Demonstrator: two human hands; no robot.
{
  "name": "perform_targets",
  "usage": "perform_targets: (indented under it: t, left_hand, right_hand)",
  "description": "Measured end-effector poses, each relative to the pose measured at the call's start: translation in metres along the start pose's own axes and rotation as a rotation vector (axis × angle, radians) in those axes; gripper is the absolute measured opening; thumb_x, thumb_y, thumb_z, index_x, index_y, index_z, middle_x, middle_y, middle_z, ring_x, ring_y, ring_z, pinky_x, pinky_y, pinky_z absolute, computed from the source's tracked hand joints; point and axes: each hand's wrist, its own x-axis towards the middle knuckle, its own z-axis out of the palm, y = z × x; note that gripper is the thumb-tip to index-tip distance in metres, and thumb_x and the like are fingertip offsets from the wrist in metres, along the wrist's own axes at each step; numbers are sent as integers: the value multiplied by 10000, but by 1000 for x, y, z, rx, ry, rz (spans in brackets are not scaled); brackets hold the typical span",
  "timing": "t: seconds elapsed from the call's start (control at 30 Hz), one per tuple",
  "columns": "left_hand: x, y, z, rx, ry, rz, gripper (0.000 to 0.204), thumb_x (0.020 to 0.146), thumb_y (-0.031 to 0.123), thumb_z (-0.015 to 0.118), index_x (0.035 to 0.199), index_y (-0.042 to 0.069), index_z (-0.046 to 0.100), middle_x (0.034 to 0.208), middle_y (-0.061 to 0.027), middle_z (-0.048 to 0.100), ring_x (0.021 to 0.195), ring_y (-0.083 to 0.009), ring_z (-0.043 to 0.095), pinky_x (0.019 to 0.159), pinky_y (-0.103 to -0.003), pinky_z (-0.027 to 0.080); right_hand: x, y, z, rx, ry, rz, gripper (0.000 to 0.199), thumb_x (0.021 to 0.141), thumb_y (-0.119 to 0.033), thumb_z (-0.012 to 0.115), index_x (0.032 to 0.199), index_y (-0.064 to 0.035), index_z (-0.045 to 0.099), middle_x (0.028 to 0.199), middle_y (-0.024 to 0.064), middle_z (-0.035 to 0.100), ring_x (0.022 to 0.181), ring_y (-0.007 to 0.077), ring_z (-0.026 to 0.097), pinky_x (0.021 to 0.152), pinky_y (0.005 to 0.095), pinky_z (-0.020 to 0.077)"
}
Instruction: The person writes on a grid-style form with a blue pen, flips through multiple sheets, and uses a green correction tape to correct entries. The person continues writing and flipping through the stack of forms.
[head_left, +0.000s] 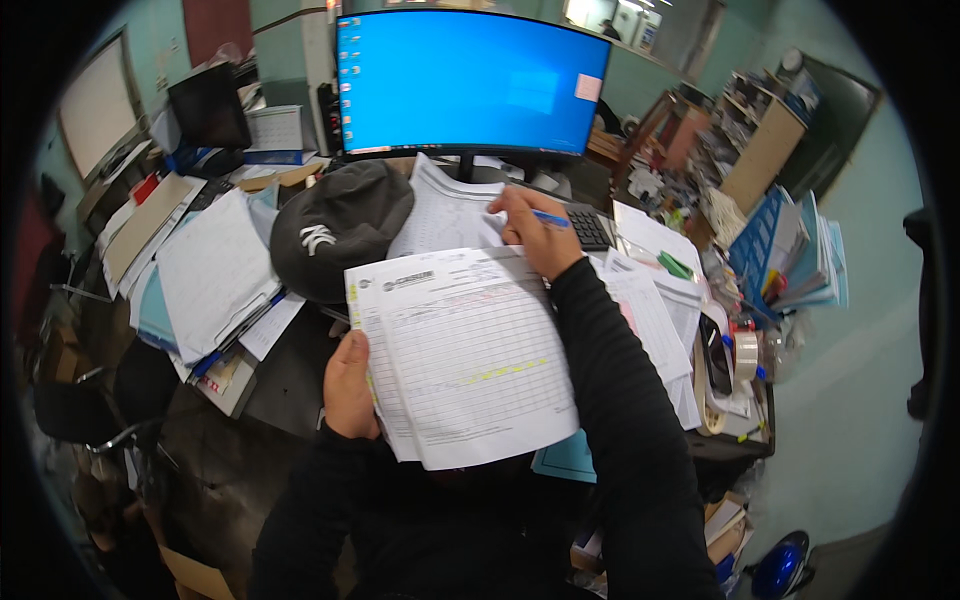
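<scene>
A stack of printed forms (480, 350) with ruled tables is held up in front of my chest, one sheet carrying a yellow highlighted line. My left hand (350, 390) is closed on the stack's left edge, the fingers hidden behind the paper. At the top right corner of the stack, my right hand (540, 238) is closed around a blue pen (551, 219). Behind the forms lie more white sheets (445, 210), and a dark grey cap (345, 232) rests beside them to the left.
A wide monitor (470, 85) with a blue screen stands at the back. A black keyboard (588, 229) sits right of my right hand. Paper piles (218, 268) cover the left of the desk. At the right are a phone (716, 355), a tape roll (746, 355) and blue folders (785, 250).
</scene>
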Motion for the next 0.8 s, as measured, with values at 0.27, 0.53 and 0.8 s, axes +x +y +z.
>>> perform_targets:
  t: [0.27,0.53,0.8]
  left_hand:
    - [-6,0,16,-24,-11,-3,405,1026,222,537,1325,-47,489,1236,-122,635,1076,-164,624,934,-305,490]
    - [-6,8,33,40,-22,-2,330,968,84,597,1265,-47,539,1179,-132,660,1023,-167,646,903,-300,512]
    - [-8,14,32,26,24,1,329,963,50,592,1273,-45,537,1172,-149,666,995,-177,664,871,-304,538]
  right_hand:
    - [13,-32,-6,-143,-94,-1,582,1008,-540,464,897,-35,731,627,7,549,585,80,492,566,253,390]
    - [6,-83,5,-210,-134,-297,412,1014,-392,526,982,-32,724,856,53,672,799,135,579,731,279,464]
    - [34,-37,-84,624,-214,-214,746,1018,-631,255,1064,5,644,527,-17,413,496,135,394,617,335,417]
